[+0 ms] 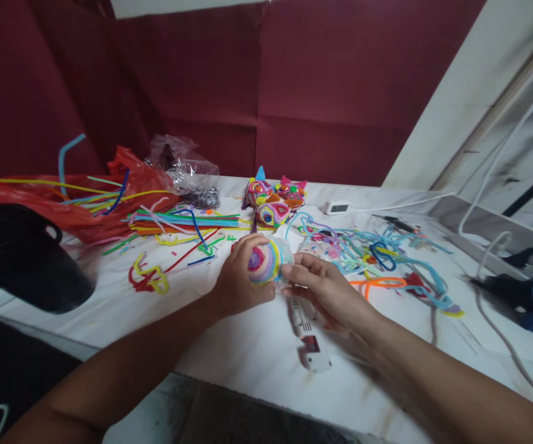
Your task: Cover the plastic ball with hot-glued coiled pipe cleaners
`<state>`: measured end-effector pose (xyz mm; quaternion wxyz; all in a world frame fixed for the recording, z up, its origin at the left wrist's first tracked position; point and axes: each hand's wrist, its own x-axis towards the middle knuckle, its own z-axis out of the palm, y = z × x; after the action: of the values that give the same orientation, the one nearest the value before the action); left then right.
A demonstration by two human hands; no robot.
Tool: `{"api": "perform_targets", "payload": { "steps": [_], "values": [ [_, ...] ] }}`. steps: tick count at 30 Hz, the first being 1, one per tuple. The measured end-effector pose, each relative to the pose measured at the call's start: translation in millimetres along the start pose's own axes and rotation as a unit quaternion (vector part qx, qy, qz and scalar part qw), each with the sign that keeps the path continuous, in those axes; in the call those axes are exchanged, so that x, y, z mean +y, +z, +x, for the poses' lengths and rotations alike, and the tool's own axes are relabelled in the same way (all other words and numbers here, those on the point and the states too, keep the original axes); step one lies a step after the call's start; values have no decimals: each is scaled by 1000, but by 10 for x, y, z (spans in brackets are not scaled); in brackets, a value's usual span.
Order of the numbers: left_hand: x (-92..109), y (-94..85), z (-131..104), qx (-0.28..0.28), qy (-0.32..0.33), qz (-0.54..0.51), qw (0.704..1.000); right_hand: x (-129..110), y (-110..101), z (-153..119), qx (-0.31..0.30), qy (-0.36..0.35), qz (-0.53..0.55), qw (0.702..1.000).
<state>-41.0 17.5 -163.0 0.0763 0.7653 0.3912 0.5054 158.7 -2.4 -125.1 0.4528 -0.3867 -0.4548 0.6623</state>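
Okay, striped round piece (265, 261) mid-table, clasped by left hand (241, 277), fingers curled over top, thumb beneath, probably steadying it. Right hand (324, 287): fingertips bunched at its 3 o'clock rim; can't tell what's pinched. White tool (316, 359) at 5 o'clock, likely within easy reach. Colorful figures (273, 209) at 12, fuzzy stems (187, 223) at 10.

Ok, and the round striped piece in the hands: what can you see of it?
The striped piece looks fuzzy and rounded, ringed in magenta and purple at the centre, then pale, lilac, yellow and light blue. The left hand wraps one side; the right hand has fingertips at the other.
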Motion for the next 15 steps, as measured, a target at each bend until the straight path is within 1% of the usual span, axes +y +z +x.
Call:
{"api": "perform_targets", "payload": {
  "steps": [3, 6, 11, 15],
  "values": [
    [-2, 6, -6, 6, 28, 17, 999, -27, 30, 2, 13, -1, -6, 1000],
    [2, 10, -2, 9, 24, 19, 999, -24, 52, 2, 16, -15, -15, 1000],
    [19, -4, 15, 2, -16, 1, 1000, -28, 46, 35, 3, -46, -52, 998],
    [49, -44, 51, -5, -78, -34, 996, -12, -82, 20, 10, -74, -94, 993]
  ]
}}
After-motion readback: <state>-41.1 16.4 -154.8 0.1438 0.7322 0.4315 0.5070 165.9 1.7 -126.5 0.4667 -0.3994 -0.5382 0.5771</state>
